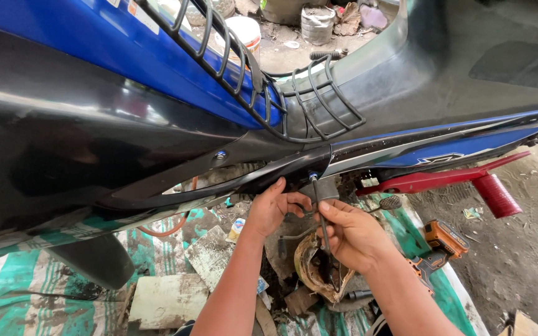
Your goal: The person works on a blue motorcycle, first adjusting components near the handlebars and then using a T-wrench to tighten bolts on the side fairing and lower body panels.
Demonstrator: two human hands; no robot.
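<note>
A blue and black plastic-bodied motorcycle (pixel 126 118) spans the view from nine to three o'clock, with a black wire luggage rack (pixel 263 81) on top at twelve. Beneath its lower edge at the centre, the left hand (pixel 273 208) and right hand (pixel 353 233) sit side by side around a thin dark metal rod (pixel 324 227). A red ribbed footpeg (pixel 496 194) juts out at three o'clock. An orange and black power drill (pixel 440 246) lies on the green and white striped tarpaulin (pixel 26 286) at four.

Both forearms are bare, with no sleeves, gloves, rings or watch on the left hand (pixel 273 208) or right hand (pixel 351 234).
</note>
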